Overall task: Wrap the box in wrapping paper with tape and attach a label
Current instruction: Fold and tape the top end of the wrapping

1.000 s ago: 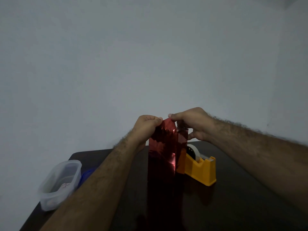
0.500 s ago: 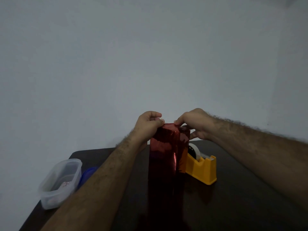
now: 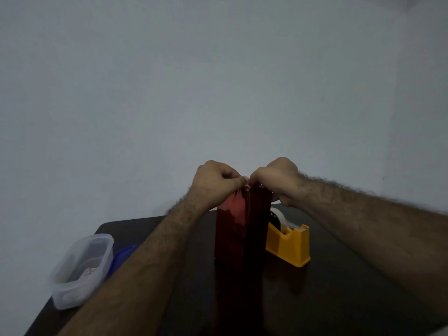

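A tall box covered in shiny red wrapping paper (image 3: 240, 229) stands upright in the middle of the dark table (image 3: 339, 299). My left hand (image 3: 215, 184) and my right hand (image 3: 278, 181) meet at its top end, fingers curled, each pinching the paper folded there. The top face of the box is hidden behind my hands. A yellow tape dispenser (image 3: 289, 243) with a white roll stands just right of the box.
A clear plastic container (image 3: 81, 267) with a small item inside sits near the table's left edge, a blue lid (image 3: 122, 254) beside it. A plain pale wall rises behind the table.
The red paper flap that stood up above the box has been folded down onto the top. Both hands have drawn closer together over it.
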